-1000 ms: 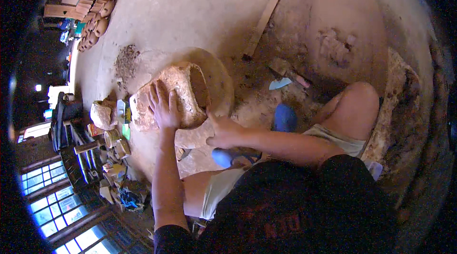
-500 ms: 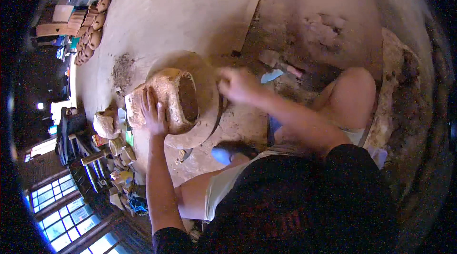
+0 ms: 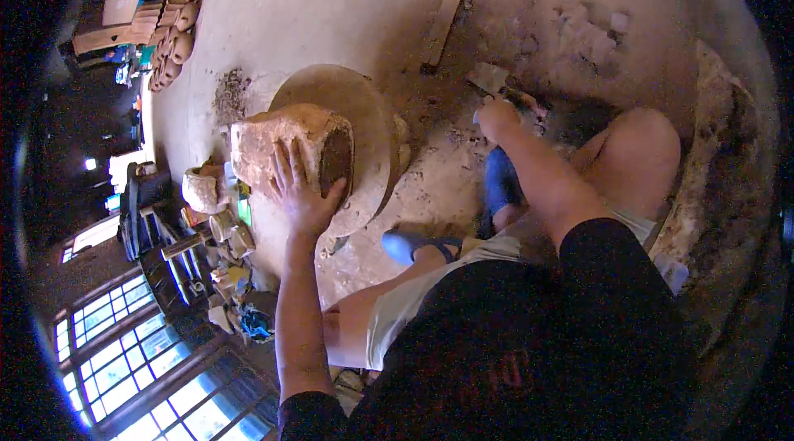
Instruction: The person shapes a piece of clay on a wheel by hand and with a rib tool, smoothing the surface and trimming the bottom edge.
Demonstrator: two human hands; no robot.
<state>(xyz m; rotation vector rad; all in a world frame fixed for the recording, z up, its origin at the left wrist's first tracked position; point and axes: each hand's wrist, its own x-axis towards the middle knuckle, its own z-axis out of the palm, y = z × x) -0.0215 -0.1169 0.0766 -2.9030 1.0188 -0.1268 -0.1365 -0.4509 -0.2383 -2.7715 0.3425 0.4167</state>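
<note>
A boxy, tan and brown, rough-surfaced block that looks like a mould sits on a round turntable. Its right end is darker and looks hollow. My left hand lies on its near face, fingers spread flat and thumb toward the dark end. Away to the right, over the floor, my right hand is closed. A small light blue piece shows at its fingertips; the rest of it is covered by the hand.
Beyond my right hand lie a flat greyish piece and scraps. A long board lies farther off. Clay pots stand in rows at far left. A whitish mould-like piece and several blocks are left of the turntable. My blue shoe is near it.
My right hand has moved right, from beside the turntable to the light blue piece on the floor, and closed there. My left hand has shifted along the block toward its dark end.
</note>
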